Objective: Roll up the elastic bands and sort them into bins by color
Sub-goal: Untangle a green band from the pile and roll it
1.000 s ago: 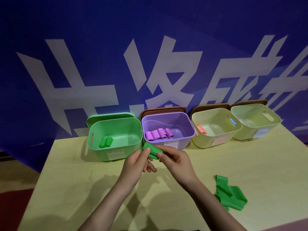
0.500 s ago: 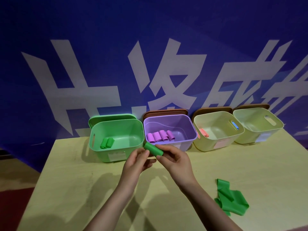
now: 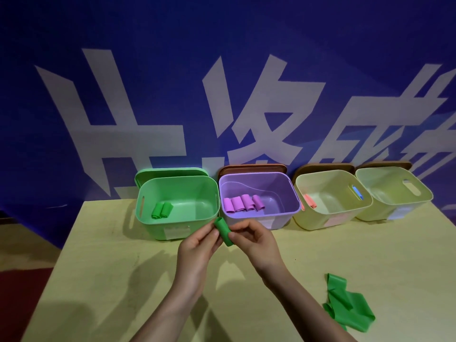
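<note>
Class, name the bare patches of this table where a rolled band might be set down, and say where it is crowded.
Free: the table left of the left hand, and between the right hand and the yellow bins. Crowded: the near right corner, with the loose green band, and the bin row behind.

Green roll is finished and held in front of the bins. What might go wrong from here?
1. The green roll is only pinched by left hand and right hand; it may uncoil when released.
2. It sits between the green bin and purple bin; a careless drop might land wrong.
</note>
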Demonstrator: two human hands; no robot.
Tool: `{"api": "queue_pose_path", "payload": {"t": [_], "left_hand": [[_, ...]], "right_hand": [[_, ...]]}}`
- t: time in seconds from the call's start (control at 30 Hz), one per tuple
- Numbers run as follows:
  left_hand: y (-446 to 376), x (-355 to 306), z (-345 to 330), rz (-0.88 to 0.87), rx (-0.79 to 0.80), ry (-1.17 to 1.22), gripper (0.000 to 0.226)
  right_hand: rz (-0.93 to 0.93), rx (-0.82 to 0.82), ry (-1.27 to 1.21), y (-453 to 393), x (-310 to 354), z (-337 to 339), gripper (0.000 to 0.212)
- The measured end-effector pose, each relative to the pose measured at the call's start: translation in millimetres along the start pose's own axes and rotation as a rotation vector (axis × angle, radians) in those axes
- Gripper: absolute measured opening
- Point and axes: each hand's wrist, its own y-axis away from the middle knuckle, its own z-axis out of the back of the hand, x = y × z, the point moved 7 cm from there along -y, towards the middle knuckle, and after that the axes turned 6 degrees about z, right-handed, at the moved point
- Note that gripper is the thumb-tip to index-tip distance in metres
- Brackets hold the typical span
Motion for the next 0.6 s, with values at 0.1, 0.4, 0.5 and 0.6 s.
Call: {"api": "queue_pose_path", "payload": {"t": [0.1,0.4,0.5,0.6], "left_hand": [[-9.3,-1.2,8.6,0.01,-0.06,0.039,0.025],[-66.9,-27.6,35.8,-0.03,-0.137,-0.171,0.019],[-92.6,-31.8,48.5,-0.008,-0.172,-0.15,0.019],[-120.8,-37.5,67.3,0.058,-0.226,-0.048,0.017]], "right_hand": [[0.004,0.044,0.042,-10.4,-3.8,-9.6,0.026],[0.046,0.113,0.087,-58.5,-9.9,-47.0,0.029],[0.023,0.125,0.08,-82.5,-14.5,-63.7,0.016],[-0.046,0.204,0.053,-109.7,-22.9,-88.5,0.022]]}}
